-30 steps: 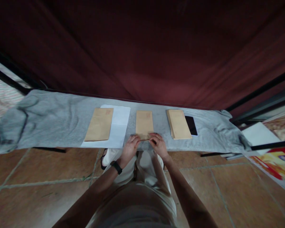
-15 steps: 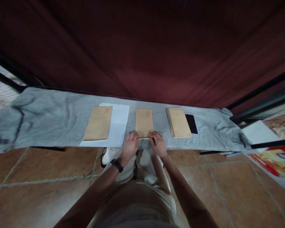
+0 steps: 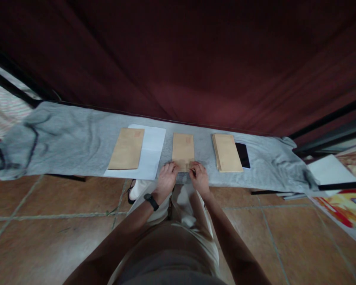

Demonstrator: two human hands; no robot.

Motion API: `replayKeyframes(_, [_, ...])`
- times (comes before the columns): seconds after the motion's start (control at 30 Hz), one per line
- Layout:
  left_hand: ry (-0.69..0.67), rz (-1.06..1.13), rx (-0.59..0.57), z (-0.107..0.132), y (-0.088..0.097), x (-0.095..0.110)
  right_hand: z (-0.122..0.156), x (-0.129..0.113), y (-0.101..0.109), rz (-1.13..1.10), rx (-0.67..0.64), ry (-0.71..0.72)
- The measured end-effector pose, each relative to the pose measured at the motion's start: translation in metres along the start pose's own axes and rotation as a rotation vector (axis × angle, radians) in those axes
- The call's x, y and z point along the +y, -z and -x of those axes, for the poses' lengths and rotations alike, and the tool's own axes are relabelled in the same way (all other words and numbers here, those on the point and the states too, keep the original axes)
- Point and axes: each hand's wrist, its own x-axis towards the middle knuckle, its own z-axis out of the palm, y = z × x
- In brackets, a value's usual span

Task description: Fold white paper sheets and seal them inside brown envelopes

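A brown paper envelope (image 3: 183, 147) with a small reddish print lies flat in front of me. At its near left corner is my left hand (image 3: 167, 176), fingers bent and pressed together on the paper. My right hand (image 3: 199, 177) is closed at the near right corner, thumb and fingers drawn together. Between the two hands the near edge of the envelope looks folded over; the fingertips partly hide it. Off to the left another brown envelope (image 3: 126, 148) rests on a white sheet (image 3: 152, 152). On the right sits a stack of brown envelopes (image 3: 229, 154).
A grey cloth (image 3: 68, 138) covers the narrow bench. Partly under the right-hand stack lies a dark phone-like slab (image 3: 242, 154). Behind the bench hangs a dark red curtain (image 3: 178, 79). Black metal bars (image 3: 329, 121) stand at the right, above a tiled floor (image 3: 287, 229).
The near edge of the middle envelope, a thin raised strip before, now lies flatter toward the envelope. My hands have moved slightly forward over it. The view has shifted a little.
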Motion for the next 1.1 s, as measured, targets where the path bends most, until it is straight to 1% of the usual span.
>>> replayKeyframes(0.07, [-0.124, 0.001, -0.084, 0.003, 0.000, 0.002, 0.000, 0.000, 0.000, -0.004, -0.008, -0.001])
replayKeyframes(0.13, [-0.219, 0.008, -0.141, 0.008, -0.002, 0.004, 0.000, 0.000, 0.000, -0.004, -0.011, 0.004])
replayKeyframes(0.2, [-0.270, 0.016, -0.154, 0.014, -0.005, 0.004, 0.000, 0.001, 0.001, -0.003, -0.011, 0.011])
replayKeyframes(0.27, [-0.292, 0.024, -0.140, 0.020, -0.010, 0.004, 0.000, 0.002, 0.001, -0.004, -0.006, 0.015])
replayKeyframes(0.37, [-0.312, 0.019, -0.121, 0.026, -0.018, 0.005, 0.002, -0.001, 0.000, -0.001, 0.011, 0.039])
replayKeyframes(0.47, [-0.322, -0.004, -0.119, 0.027, -0.025, 0.005, 0.010, -0.011, -0.005, 0.000, 0.008, 0.100])
replayKeyframes(0.57, [-0.317, -0.020, -0.122, 0.026, -0.028, 0.004, 0.022, -0.026, -0.011, 0.001, -0.078, 0.153])
replayKeyframes(0.67, [-0.308, -0.022, -0.124, 0.026, -0.029, 0.004, 0.032, -0.036, -0.012, 0.060, -0.172, 0.177])
replayKeyframes(0.77, [-0.301, -0.011, -0.119, 0.026, -0.028, 0.004, 0.037, -0.037, -0.008, 0.144, -0.216, 0.191])
replayKeyframes(0.87, [-0.300, 0.012, -0.124, 0.025, -0.024, 0.004, 0.039, -0.033, -0.005, 0.202, -0.231, 0.188])
replayKeyframes(1.0, [-0.297, 0.032, -0.123, 0.024, -0.022, 0.004, 0.038, -0.031, -0.003, 0.234, -0.245, 0.177])
replayKeyframes(1.1, [-0.299, 0.037, -0.101, 0.024, -0.022, 0.002, 0.037, -0.033, -0.004, 0.235, -0.253, 0.167])
